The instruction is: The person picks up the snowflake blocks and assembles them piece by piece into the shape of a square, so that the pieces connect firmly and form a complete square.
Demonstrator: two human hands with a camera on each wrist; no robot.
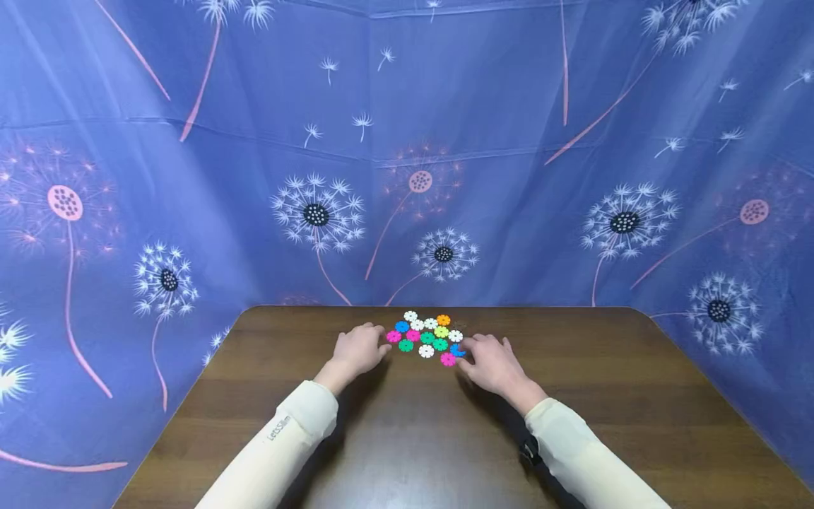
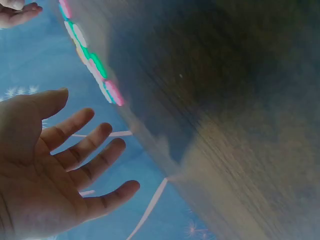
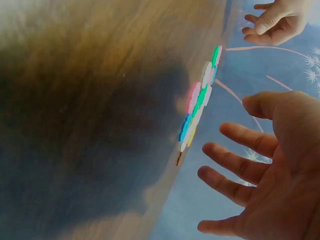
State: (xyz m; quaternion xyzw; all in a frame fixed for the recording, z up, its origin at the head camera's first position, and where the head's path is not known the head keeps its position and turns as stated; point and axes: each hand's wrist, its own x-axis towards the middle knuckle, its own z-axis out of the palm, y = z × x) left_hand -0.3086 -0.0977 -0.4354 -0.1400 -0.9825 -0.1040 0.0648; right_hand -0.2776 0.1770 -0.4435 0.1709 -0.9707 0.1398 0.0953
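Several flat, notched plastic snowflake discs lie in a loose cluster near the table's far edge in the head view. Among them are a white disc (image 1: 427, 350), an orange disc (image 1: 443, 320), a green disc (image 1: 405, 346) and a magenta disc (image 1: 448, 360). My left hand (image 1: 359, 348) hovers at the cluster's left side, nearest a magenta disc (image 1: 393, 336). On the right side, my right hand (image 1: 492, 364) overlaps a blue disc (image 1: 456, 350) in the head view, partly hiding it. Both wrist views show spread, relaxed fingers with nothing in either palm.
The brown wooden table (image 1: 407, 438) extends toward me and out to both sides. Behind it hangs a blue cloth (image 1: 509, 177) printed with dandelions. A small black item (image 1: 529, 451) shows under the right sleeve.
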